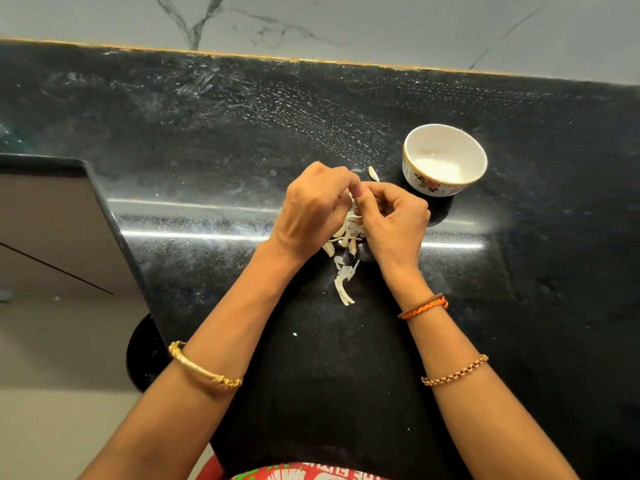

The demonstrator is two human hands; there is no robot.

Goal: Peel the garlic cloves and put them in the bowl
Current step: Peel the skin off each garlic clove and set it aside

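Together, we work both hands on a garlic clove above the black counter.

We pinch the garlic clove [352, 199] between the curled fingers of our left hand [311, 206] and our right hand [394, 216], the fingertips meeting over it; most of it is hidden, only a pale sliver showing. Below the hands, papery peels [344, 271] lie scattered on the counter [207, 133]. A white bowl [446, 188] with a floral band stands upright just right of the hands, apart from them, and one loose clove piece [373, 173] lies beside it.
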